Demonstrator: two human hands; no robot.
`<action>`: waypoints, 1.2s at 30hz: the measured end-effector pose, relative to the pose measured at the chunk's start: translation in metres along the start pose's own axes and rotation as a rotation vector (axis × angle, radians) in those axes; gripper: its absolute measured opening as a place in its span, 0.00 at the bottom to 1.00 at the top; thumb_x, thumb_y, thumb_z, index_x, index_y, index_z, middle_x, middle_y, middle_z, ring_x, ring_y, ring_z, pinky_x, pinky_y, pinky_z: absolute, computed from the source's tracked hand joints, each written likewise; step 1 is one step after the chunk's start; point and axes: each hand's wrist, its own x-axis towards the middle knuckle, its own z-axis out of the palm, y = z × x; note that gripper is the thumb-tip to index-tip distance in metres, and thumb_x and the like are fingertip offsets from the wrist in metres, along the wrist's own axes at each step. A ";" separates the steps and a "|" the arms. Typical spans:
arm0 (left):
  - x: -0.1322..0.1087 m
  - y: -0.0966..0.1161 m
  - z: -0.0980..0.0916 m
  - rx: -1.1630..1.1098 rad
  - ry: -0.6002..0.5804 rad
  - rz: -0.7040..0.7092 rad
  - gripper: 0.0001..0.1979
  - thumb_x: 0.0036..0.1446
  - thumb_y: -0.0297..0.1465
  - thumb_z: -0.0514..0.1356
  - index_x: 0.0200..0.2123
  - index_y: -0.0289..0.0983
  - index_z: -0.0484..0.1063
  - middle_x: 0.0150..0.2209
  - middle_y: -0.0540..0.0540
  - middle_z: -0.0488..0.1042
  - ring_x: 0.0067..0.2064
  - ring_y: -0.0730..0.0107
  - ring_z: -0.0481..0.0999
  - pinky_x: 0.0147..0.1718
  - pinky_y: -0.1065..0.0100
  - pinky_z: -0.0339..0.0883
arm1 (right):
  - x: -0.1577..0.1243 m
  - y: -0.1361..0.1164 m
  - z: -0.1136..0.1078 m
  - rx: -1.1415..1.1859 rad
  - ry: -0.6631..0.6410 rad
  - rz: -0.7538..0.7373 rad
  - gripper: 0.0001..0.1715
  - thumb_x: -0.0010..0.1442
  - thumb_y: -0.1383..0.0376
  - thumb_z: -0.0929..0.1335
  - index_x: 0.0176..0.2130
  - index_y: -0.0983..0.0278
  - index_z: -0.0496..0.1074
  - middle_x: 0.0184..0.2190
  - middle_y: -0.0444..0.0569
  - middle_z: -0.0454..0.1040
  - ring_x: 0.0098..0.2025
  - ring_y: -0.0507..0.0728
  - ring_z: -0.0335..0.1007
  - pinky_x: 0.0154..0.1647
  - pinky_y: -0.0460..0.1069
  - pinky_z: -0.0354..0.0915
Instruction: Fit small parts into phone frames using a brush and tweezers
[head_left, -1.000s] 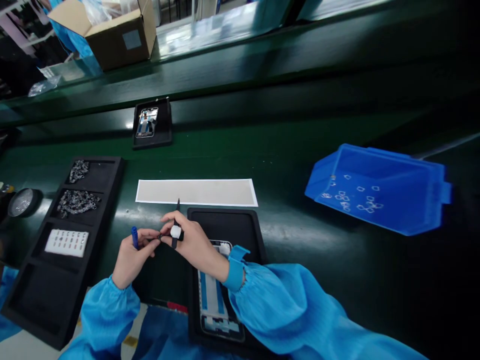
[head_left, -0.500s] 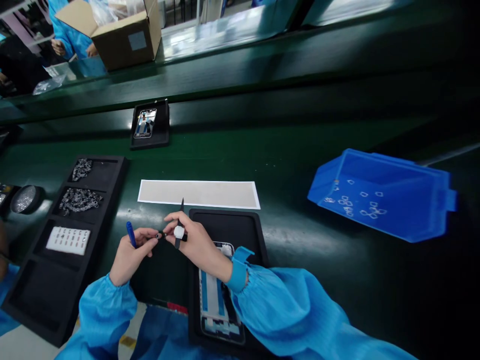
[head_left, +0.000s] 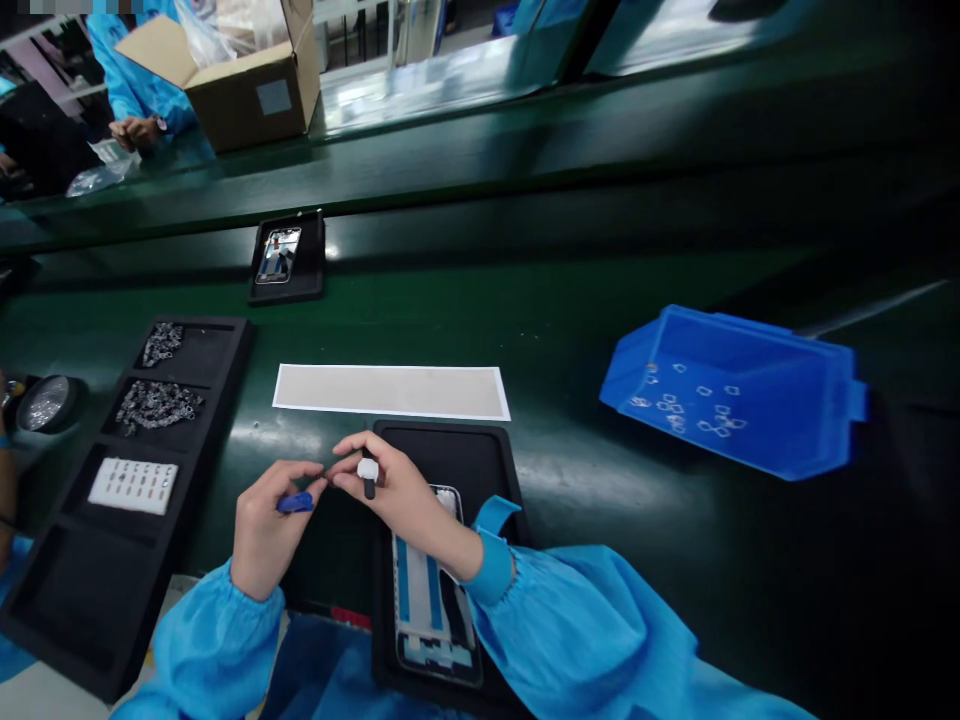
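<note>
My left hand (head_left: 262, 525) is closed around a blue pen-like tool (head_left: 295, 502), which lies crosswise under the thumb. My right hand (head_left: 409, 510) holds slim black tweezers (head_left: 369, 489) with a white piece (head_left: 367, 468) on them. Thumb and forefinger of both hands meet at one spot, pinching something too small to make out. Beneath my right wrist lies a phone frame (head_left: 421, 590) with blue strips, partly covered by my sleeve. It rests in a black tray (head_left: 487, 455).
Left stands a compartmented black tray (head_left: 82, 595) with small dark parts (head_left: 157, 405) and a white card (head_left: 133, 485). A pale strip (head_left: 390, 390) lies ahead. The blue bin (head_left: 795, 400) is right. Farther back are another phone tray (head_left: 307, 260), a carton (head_left: 251, 105) and a co-worker's hands (head_left: 139, 132).
The blue tool has swung from upright to nearly level in my left hand. The tweezers' tip, earlier pointing up past my right fingers, no longer shows. The view has shifted slightly.
</note>
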 end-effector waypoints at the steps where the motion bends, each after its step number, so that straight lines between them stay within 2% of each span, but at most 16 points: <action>1: 0.001 0.003 0.002 -0.008 0.003 0.029 0.04 0.59 0.34 0.63 0.36 0.40 0.77 0.31 0.49 0.78 0.26 0.73 0.73 0.29 0.71 0.68 | -0.002 0.000 -0.001 0.057 0.008 0.026 0.14 0.58 0.62 0.71 0.43 0.60 0.68 0.34 0.45 0.78 0.39 0.57 0.77 0.44 0.52 0.69; 7: 0.006 0.017 0.012 -0.044 -0.018 0.138 0.03 0.59 0.32 0.63 0.35 0.40 0.77 0.32 0.49 0.79 0.25 0.75 0.71 0.29 0.71 0.68 | -0.014 -0.007 -0.006 0.291 0.090 0.133 0.20 0.53 0.57 0.75 0.42 0.60 0.67 0.30 0.40 0.75 0.33 0.53 0.76 0.40 0.50 0.71; 13: 0.008 0.027 0.014 -0.106 -0.073 0.158 0.02 0.58 0.31 0.64 0.35 0.40 0.77 0.32 0.48 0.79 0.25 0.75 0.71 0.27 0.71 0.67 | -0.022 -0.020 -0.009 0.349 0.136 0.153 0.22 0.49 0.57 0.77 0.40 0.60 0.68 0.28 0.38 0.73 0.31 0.51 0.74 0.37 0.48 0.72; 16: 0.008 0.030 0.011 -0.126 -0.092 0.152 0.05 0.58 0.32 0.64 0.39 0.41 0.78 0.35 0.47 0.77 0.23 0.77 0.68 0.26 0.71 0.67 | -0.023 -0.021 -0.010 0.341 0.147 0.132 0.21 0.49 0.60 0.76 0.40 0.60 0.67 0.27 0.37 0.73 0.28 0.50 0.73 0.34 0.47 0.71; 18: 0.009 0.031 0.007 -0.157 -0.029 0.121 0.08 0.60 0.34 0.62 0.42 0.40 0.77 0.36 0.47 0.75 0.24 0.77 0.67 0.26 0.70 0.67 | -0.023 -0.021 -0.011 0.329 0.155 0.117 0.20 0.50 0.61 0.75 0.40 0.60 0.67 0.27 0.38 0.74 0.29 0.51 0.74 0.34 0.48 0.71; 19: 0.010 0.030 0.005 -0.192 0.041 0.104 0.09 0.62 0.36 0.59 0.41 0.40 0.77 0.36 0.46 0.74 0.26 0.75 0.68 0.28 0.69 0.68 | -0.024 -0.022 -0.011 0.320 0.159 0.107 0.20 0.51 0.60 0.75 0.41 0.60 0.66 0.28 0.39 0.74 0.31 0.52 0.75 0.35 0.48 0.71; 22: 0.015 0.029 0.003 -0.347 0.335 0.123 0.23 0.68 0.44 0.49 0.30 0.38 0.76 0.31 0.46 0.71 0.32 0.69 0.71 0.31 0.67 0.67 | -0.027 -0.024 -0.013 0.249 0.176 0.048 0.18 0.53 0.60 0.73 0.41 0.60 0.66 0.28 0.40 0.75 0.33 0.54 0.75 0.36 0.50 0.70; 25: 0.015 0.033 0.008 -0.443 0.495 0.201 0.32 0.66 0.53 0.44 0.20 0.39 0.68 0.24 0.48 0.67 0.27 0.71 0.68 0.24 0.69 0.62 | -0.030 -0.027 -0.013 0.075 0.226 -0.031 0.15 0.54 0.62 0.72 0.41 0.61 0.66 0.29 0.42 0.76 0.30 0.53 0.72 0.35 0.50 0.68; 27: 0.010 0.037 0.014 -0.433 0.492 0.228 0.32 0.64 0.54 0.45 0.18 0.39 0.65 0.21 0.49 0.66 0.23 0.72 0.65 0.20 0.69 0.59 | -0.033 -0.028 -0.011 -0.031 0.264 -0.076 0.13 0.55 0.63 0.71 0.41 0.61 0.67 0.29 0.42 0.77 0.30 0.54 0.72 0.34 0.50 0.66; 30: 0.000 0.040 0.022 -0.310 0.419 0.219 0.32 0.61 0.58 0.47 0.17 0.40 0.66 0.20 0.47 0.69 0.23 0.68 0.68 0.20 0.67 0.63 | -0.035 -0.029 -0.007 -0.089 0.277 -0.117 0.11 0.55 0.64 0.70 0.40 0.60 0.67 0.28 0.42 0.78 0.30 0.55 0.72 0.34 0.50 0.65; 33: -0.005 0.037 0.025 -0.215 0.337 0.209 0.33 0.57 0.61 0.48 0.17 0.41 0.67 0.20 0.45 0.70 0.24 0.66 0.71 0.21 0.65 0.65 | -0.036 -0.029 -0.006 -0.069 0.267 -0.125 0.11 0.55 0.64 0.70 0.40 0.60 0.67 0.28 0.42 0.77 0.30 0.55 0.74 0.34 0.49 0.66; 36: -0.005 0.033 0.024 -0.223 0.319 0.208 0.31 0.57 0.60 0.50 0.18 0.41 0.67 0.21 0.45 0.71 0.25 0.66 0.71 0.22 0.65 0.66 | -0.037 -0.028 -0.007 -0.004 0.242 -0.109 0.12 0.56 0.63 0.70 0.41 0.60 0.67 0.29 0.43 0.78 0.31 0.55 0.75 0.35 0.50 0.69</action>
